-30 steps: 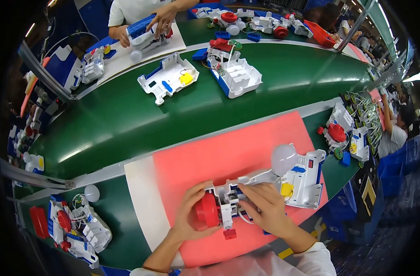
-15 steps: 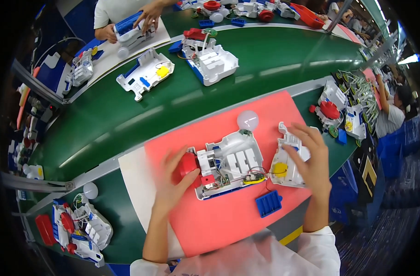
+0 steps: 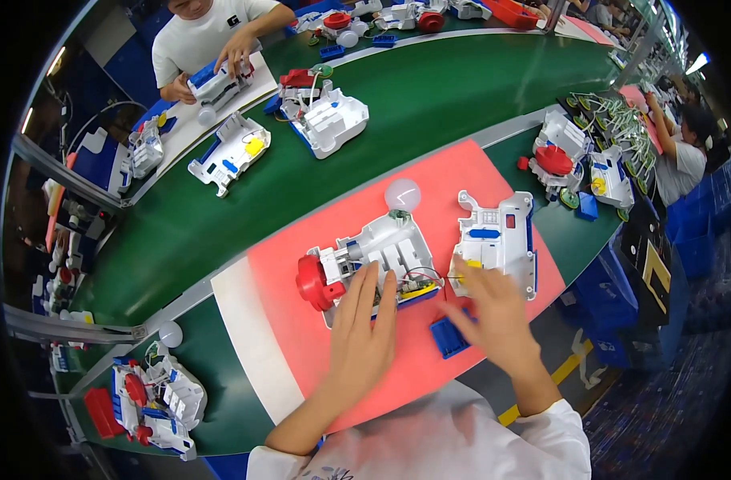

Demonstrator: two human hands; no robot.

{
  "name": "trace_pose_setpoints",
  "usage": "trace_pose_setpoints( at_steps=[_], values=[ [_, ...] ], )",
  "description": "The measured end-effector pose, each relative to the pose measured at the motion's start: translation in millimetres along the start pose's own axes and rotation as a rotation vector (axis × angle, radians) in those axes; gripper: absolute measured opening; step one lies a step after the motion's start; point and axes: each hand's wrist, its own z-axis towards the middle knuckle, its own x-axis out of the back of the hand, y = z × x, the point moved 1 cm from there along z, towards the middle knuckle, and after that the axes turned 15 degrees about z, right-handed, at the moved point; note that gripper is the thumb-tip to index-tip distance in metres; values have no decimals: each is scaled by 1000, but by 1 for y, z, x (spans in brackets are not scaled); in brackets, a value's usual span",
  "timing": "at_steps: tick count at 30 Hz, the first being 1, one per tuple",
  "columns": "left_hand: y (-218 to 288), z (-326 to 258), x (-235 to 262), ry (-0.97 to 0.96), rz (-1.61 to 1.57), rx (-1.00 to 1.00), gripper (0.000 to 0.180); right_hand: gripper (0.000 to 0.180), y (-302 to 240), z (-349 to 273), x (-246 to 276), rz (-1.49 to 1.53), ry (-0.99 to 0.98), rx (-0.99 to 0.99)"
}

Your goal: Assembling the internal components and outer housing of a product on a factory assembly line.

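Resting flat on the open white toy housing (image 3: 381, 256), the left hand (image 3: 361, 336) had its fingers straight and close together, gripping nothing. That housing sat mid pink mat (image 3: 493, 180), red cap (image 3: 311, 282) at its 9 o'clock end, a clear bulb (image 3: 402, 194) touching its 1 o'clock corner. The right hand (image 3: 493, 316), fingers loosely spread, touched the separate white cover (image 3: 497, 240) at 3 o'clock. A blue block (image 3: 447, 339) lay just beside it, around 5 o'clock.
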Motion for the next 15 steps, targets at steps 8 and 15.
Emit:
trace_pose_setpoints(
  at_steps=[8,15],
  values=[
    [1,-14,-5,63,-101,-6,49,36,3,-14,-18,128,157,-18],
    [29,0,14,65,11,-240,45,48,21,-50,29,73,604,-284]
  ],
)
